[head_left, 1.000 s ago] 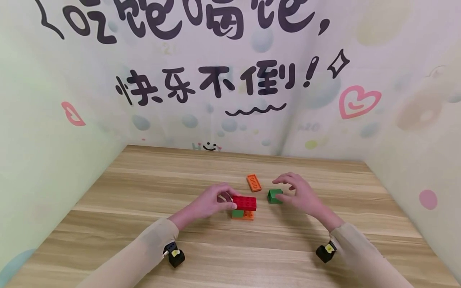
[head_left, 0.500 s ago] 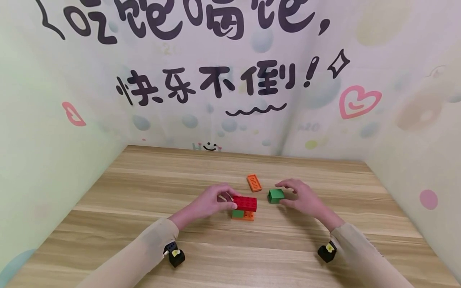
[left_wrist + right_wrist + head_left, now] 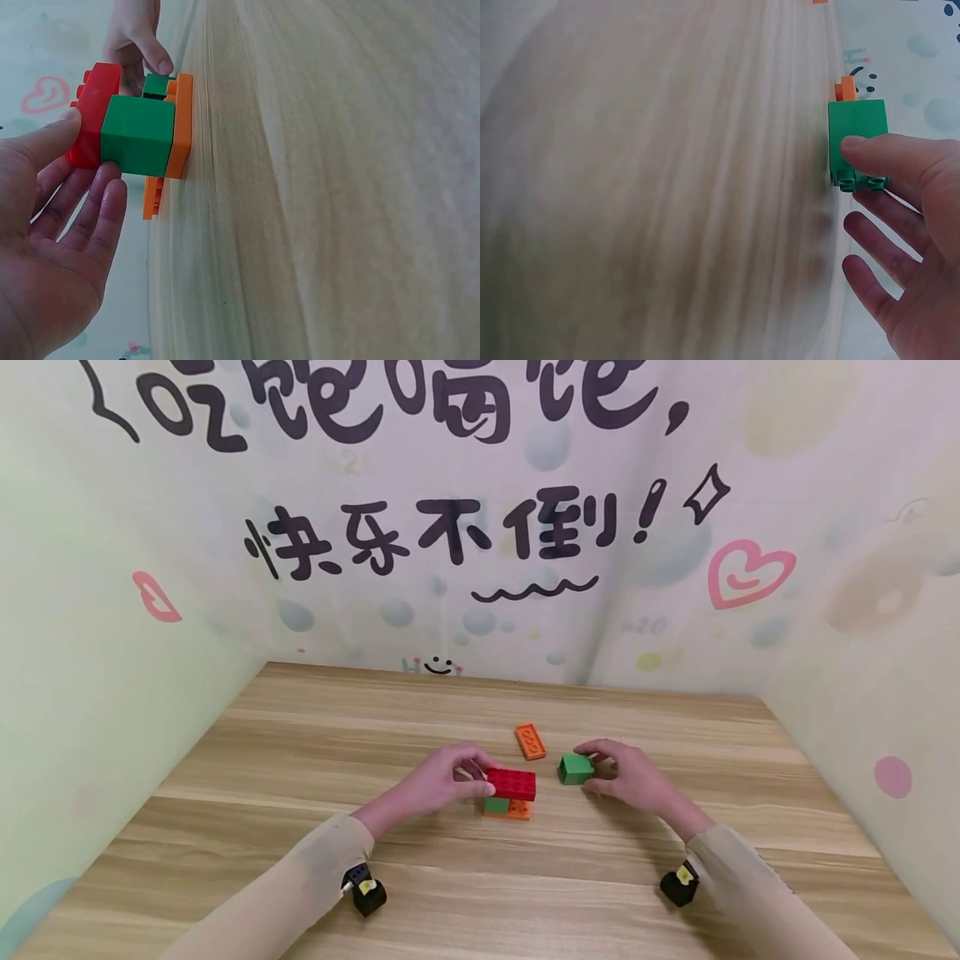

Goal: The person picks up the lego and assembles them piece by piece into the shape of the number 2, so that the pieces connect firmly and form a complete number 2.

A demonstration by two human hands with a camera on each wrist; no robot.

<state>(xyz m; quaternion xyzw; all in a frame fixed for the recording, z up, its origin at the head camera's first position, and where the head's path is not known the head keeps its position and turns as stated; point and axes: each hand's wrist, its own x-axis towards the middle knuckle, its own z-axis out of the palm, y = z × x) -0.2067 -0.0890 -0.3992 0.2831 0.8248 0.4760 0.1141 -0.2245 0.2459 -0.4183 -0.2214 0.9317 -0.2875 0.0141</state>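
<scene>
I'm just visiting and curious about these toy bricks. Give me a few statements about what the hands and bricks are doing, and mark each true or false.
1. The left hand grips the red brick on top of the stack. True.
2. The red brick sits straight on the table. False: a green brick and an orange plate lie under it.
3. The right hand pinches the loose green brick. True.
4. The loose green brick is already pressed onto the stack. False: it sits apart, to the stack's right.
5. The loose orange plate lies in the right hand. False: it lies on the table behind the stack, untouched.
</scene>
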